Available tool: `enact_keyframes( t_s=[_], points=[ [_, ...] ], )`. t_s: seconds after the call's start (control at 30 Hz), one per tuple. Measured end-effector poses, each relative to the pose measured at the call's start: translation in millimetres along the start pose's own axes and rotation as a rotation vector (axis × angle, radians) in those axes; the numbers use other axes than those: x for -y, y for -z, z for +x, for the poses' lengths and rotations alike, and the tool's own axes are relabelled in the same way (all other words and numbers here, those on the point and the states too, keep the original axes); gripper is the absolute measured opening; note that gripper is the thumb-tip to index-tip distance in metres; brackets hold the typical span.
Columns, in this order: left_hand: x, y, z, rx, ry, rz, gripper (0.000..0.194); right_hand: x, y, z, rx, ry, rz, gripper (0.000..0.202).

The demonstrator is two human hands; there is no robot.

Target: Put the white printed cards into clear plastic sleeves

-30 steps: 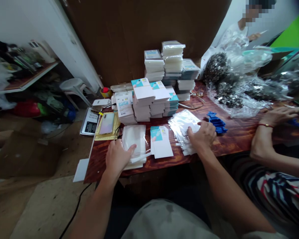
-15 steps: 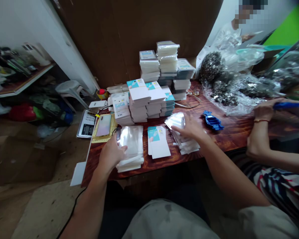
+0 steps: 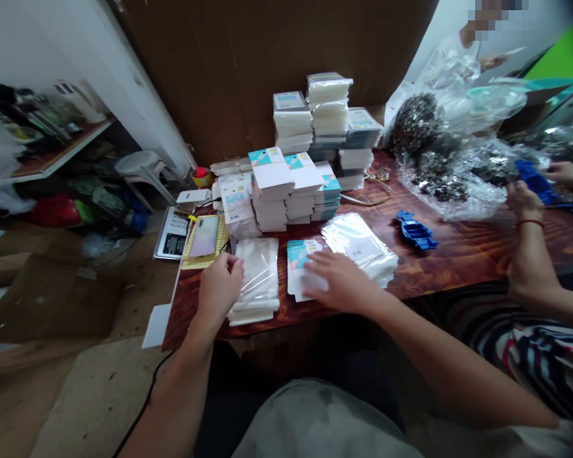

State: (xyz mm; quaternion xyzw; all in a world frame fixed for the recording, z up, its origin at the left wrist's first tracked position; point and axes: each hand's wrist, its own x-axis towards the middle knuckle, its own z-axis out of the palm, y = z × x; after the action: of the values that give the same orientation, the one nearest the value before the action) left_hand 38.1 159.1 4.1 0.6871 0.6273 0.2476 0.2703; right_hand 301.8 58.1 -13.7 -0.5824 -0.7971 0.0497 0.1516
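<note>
Cards [image 3: 295,272] lay at six o'clock, seemingly for ready reach, as I remotely observed the right hand [image 3: 340,278] over them, fingers apart, the left hand [image 3: 221,284], fingers together, by sleeves [image 3: 258,273].

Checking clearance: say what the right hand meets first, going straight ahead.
The right hand would first meet the printed cards below it; contact is unclear. Beyond, probably the clear bags by the left hand.

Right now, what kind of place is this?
Probably a small packing workshop: the table has a pile of cards, a pile of clear sleeves, and plastic bags full of shiny bits.
</note>
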Motion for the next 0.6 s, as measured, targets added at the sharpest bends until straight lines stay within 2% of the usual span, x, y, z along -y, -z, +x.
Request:
enact_keyframes(
  t_s=[0.07,0.13,0.2,0.27,0.4,0.6],
  points=[
    [-5.2,-10.5,2.0,0.073,0.135,-0.386,0.015,28.2,-4.1,-1.8,0.124,0.101,-0.057,0.040],
    [-8.7,-22.5,4.6,0.184,0.259,-0.682,0.015,43.1,-4.9,-3.1,0.205,0.111,-0.134,0.029],
    [-9.6,-33.2,7.2,0.293,0.334,-0.847,0.015,46.2,-0.9,-4.9,0.238,0.125,-0.158,0.018],
    [-8.2,-40.8,9.1,0.348,0.369,-0.932,0.015,43.1,5.7,-7.6,0.249,0.141,-0.154,0.013],
    [-4.8,-47.5,10.6,0.245,0.358,-0.992,0.018,38.0,10.1,-16.1,0.230,0.135,-0.182,0.017],
    [-7.5,-47.1,11.2,0.058,0.273,-1.013,0.025,37.5,-9.4,-29.0,0.005,0.172,-0.210,0.020]
  ],
)
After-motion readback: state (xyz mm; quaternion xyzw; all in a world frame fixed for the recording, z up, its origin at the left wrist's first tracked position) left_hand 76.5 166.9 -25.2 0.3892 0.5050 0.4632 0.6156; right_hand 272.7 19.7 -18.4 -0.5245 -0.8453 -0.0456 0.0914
